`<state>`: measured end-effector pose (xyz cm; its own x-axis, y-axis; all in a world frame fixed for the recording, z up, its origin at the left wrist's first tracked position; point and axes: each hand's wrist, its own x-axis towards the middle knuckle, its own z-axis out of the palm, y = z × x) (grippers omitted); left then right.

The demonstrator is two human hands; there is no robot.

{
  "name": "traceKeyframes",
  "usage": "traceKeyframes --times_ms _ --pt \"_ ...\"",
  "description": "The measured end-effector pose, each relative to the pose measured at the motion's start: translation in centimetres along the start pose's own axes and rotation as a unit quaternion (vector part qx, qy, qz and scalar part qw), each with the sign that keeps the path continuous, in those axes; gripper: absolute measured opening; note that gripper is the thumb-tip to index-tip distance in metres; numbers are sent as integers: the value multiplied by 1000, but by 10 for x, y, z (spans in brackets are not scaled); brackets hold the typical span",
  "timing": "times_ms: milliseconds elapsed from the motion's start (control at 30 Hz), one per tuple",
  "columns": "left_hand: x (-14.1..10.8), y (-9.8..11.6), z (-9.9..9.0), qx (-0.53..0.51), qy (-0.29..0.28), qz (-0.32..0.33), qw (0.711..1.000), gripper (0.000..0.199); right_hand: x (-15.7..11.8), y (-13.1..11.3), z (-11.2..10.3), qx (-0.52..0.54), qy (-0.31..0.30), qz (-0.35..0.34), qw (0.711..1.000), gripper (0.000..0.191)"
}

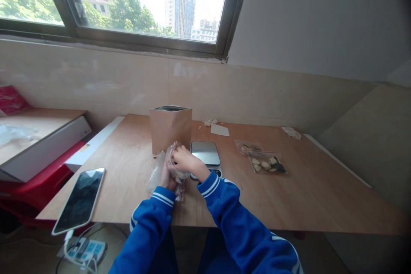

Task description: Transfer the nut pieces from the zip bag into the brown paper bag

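Observation:
My left hand (167, 175) and my right hand (185, 158) both grip a small clear zip bag (176, 169) holding pale pieces, just above the plywood table (272, 197). A loose sheet of clear plastic (156, 173) lies beside my left hand and may belong to the bag. Directly behind my hands stands an open kraft-paper pouch (170, 128) with a dark lining. To the right of my right hand is a digital kitchen scale (205, 153), partly hidden by my wrist. Two more clear bags (266, 163) of similar pieces lie further right.
A smartphone (78, 201) lies at the table's left front edge. A paper slip (220, 130) and crumpled tissue (291, 132) sit near the tiled wall. A white box (48, 150) and red object (38, 184) stand left of the table; a power strip (85, 250) lies below.

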<state>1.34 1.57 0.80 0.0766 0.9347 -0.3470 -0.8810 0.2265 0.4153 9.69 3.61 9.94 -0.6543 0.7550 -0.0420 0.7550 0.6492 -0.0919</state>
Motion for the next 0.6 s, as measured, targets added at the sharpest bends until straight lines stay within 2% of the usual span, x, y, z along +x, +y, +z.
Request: traceKeyframes --times_ms 133,267,433,600 --pt "0 0 0 -8 8 -13 1000 42 -3 3 -2 24 -10 10 1000 35" --pt "-2 2 3 -20 7 -10 1000 41 -5 6 -5 74 21 18 997 26" --pt "-6 4 10 -26 10 11 1000 37 -2 8 -2 164 153 34 974 26" --pt "-4 5 14 -33 -14 18 999 35 3 12 -4 304 279 76 908 33"
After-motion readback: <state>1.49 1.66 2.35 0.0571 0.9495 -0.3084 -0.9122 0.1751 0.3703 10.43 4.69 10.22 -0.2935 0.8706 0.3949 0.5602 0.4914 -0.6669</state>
